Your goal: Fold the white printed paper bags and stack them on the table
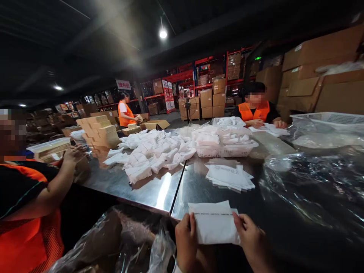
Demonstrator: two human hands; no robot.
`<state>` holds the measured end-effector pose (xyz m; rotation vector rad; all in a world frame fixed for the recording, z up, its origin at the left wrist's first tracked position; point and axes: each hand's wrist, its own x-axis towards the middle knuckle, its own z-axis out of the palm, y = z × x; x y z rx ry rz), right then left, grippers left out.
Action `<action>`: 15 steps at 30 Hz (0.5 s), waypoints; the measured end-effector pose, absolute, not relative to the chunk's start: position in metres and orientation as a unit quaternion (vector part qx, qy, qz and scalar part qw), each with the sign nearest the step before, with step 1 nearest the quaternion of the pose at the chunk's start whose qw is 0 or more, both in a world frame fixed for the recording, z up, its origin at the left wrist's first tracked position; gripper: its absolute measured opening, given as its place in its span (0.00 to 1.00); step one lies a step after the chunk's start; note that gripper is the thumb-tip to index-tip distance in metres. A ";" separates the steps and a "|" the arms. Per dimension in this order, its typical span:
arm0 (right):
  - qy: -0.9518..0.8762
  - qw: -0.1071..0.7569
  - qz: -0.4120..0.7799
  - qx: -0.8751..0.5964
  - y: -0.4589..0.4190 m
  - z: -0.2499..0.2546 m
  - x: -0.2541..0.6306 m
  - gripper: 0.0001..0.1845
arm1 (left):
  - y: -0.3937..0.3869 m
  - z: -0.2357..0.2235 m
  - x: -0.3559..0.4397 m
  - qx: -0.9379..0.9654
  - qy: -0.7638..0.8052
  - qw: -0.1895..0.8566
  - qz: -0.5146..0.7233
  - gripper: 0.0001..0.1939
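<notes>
- Head view: a white pouch (214,224) is held just off the near edge of the steel table (153,195), its line of dark print running along the upper part.
- Left hand (186,240): pinched closed on the pouch's left side, thumb on the front face.
- Right hand (253,239): pinched closed on the right side, thumb likewise in front. The fingers behind are mostly hidden, so I cannot tell how firmly they press.
- For good handling, both pinches should pull evenly outward; the sheet looks thin and soft, and uneven tension would probably crease it or skew the print.
- A second layer shows at the right corner; lining up its edge with the front one seems worth the care.
- Beyond the pouch lies a fanned stack of flat white bags (230,176), apart from both hands; elbows are best clear of the crumpled clear plastic (307,189) to the right.
</notes>
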<state>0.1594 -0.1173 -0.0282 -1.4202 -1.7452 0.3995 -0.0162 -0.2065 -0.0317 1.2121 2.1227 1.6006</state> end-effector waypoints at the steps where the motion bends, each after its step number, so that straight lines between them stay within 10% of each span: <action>1: -0.695 0.416 0.162 -0.563 -0.117 -0.028 0.159 0.42 | -0.206 -0.033 -0.016 0.413 0.723 0.108 0.544 0.29; 12: -0.710 0.395 0.146 -0.564 -0.111 -0.034 0.161 0.36 | -0.218 -0.006 -0.024 0.447 0.814 -0.003 0.370 0.14; 15: -0.729 0.358 0.050 -0.581 -0.113 -0.033 0.161 0.31 | -0.215 0.009 -0.016 0.566 0.732 -0.084 0.370 0.23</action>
